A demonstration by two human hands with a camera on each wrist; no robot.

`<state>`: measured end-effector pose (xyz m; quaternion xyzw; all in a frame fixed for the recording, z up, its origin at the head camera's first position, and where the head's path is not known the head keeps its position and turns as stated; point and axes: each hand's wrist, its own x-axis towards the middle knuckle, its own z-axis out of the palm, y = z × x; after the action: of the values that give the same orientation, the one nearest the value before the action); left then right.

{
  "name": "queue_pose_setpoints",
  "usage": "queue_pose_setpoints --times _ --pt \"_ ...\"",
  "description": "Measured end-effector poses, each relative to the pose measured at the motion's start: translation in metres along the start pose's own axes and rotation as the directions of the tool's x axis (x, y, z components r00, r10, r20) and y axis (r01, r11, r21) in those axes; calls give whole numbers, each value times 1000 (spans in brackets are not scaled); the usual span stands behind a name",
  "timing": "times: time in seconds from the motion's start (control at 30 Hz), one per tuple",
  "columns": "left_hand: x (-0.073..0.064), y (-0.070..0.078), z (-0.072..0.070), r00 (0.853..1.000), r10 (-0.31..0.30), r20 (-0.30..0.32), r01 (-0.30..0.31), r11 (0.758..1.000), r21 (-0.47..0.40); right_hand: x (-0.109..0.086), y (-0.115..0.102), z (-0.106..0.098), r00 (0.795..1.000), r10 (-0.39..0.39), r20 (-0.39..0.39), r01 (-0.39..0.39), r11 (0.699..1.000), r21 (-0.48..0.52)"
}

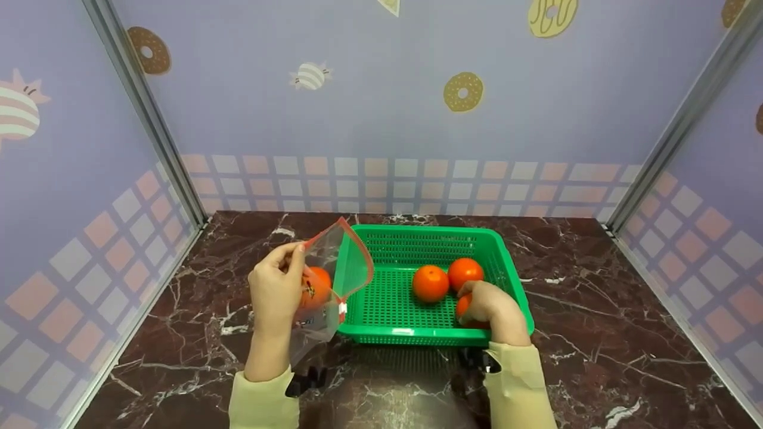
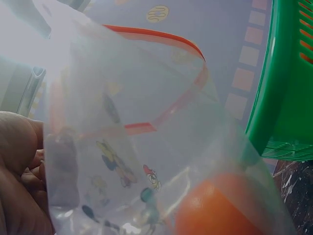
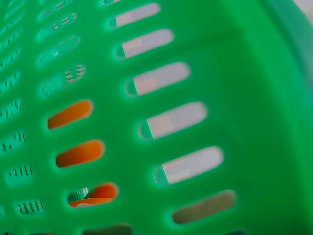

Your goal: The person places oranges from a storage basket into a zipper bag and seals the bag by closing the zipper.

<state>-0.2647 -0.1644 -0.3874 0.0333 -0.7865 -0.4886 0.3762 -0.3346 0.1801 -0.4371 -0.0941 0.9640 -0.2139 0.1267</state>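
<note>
My left hand (image 1: 277, 286) pinches the red-edged rim of a clear zip bag (image 1: 351, 271), its mouth spread apart. Inside the bag lies one orange (image 1: 314, 287), low down behind printed cartoon figures; the left wrist view shows this orange (image 2: 215, 208) at the bottom. A green basket (image 1: 381, 333) stands to the right of the bag. Reaching into its near right corner, my right hand (image 1: 492, 304) grips another orange (image 1: 463, 305), mostly covered by the fingers. Two more oranges lie just beyond, one at the middle (image 1: 430, 283) and one farther back (image 1: 465, 273).
Dark marbled tabletop (image 1: 596, 333) surrounds the basket. A patterned purple wall (image 1: 381, 107) rises behind it, with side panels left and right. In the right wrist view the slotted basket wall (image 3: 254, 122) fills the picture, orange showing through several slots.
</note>
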Motion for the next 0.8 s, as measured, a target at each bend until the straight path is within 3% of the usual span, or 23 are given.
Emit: queue_pose_setpoints --times 0.8 --pt "0 0 0 1000 -5 14 5 1000 -2 -4 -3 -6 998 -21 -52 26 993 113"
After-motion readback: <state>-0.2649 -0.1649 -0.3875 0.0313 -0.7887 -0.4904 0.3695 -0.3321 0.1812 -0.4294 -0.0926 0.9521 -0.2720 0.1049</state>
